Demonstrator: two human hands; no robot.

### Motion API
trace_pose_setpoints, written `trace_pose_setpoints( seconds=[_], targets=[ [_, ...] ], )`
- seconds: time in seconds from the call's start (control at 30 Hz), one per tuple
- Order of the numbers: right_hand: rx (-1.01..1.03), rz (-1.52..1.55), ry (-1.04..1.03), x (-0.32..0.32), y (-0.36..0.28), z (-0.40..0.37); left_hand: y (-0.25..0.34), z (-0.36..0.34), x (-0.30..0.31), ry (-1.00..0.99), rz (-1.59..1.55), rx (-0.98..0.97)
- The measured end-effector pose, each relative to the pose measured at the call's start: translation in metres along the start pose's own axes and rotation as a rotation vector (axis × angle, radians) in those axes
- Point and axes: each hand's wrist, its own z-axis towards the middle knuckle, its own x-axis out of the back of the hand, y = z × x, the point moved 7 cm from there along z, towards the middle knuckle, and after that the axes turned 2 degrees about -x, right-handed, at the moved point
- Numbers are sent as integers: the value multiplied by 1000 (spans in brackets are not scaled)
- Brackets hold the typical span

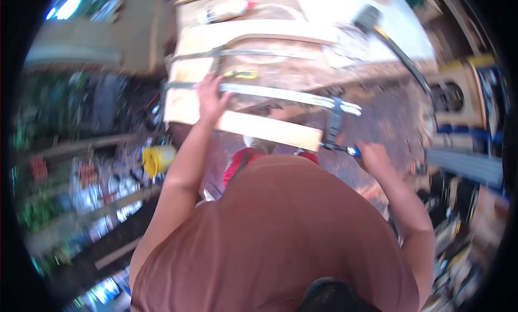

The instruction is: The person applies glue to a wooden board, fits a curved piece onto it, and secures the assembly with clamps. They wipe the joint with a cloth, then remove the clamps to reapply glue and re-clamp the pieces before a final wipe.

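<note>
My right hand (373, 156) is closed around the blue and black handle (353, 151) of a bar clamp. The clamp's metal bar (280, 94) runs across the workpiece, and its dark sliding jaw (335, 122) stands at the end of a pale wooden board (270, 129). My left hand (212, 99) lies over the left part of the bar and the wood, with thumb and fingers apart. Beyond it is a yellow-handled tool (241, 74), blurred. A second bar clamp (259, 53) lies farther off, beside a curved wooden piece (280, 31).
A hammer (368, 19) with a black and yellow handle lies at the upper right. A white bottle with a red cap (226, 11) lies at the far side. Low on the left is a yellow bucket (156, 161). A wooden box with a round opening (458, 96) stands at right.
</note>
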Motion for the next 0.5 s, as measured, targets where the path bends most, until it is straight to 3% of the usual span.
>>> trace_pose_setpoints(
  seconds=[0.2, 0.43, 0.5],
  targets=[
    [39, -65, -48, -11, 1, 6, 1, -7, 16, -26, 73, 135],
    [68, -56, -191, -23, 16, 21, -5, -9, 15, -45, 55, 146],
    [64, 485, -546, -39, 20, 24, -5, -12, 15, -45, 25, 126]
  ],
)
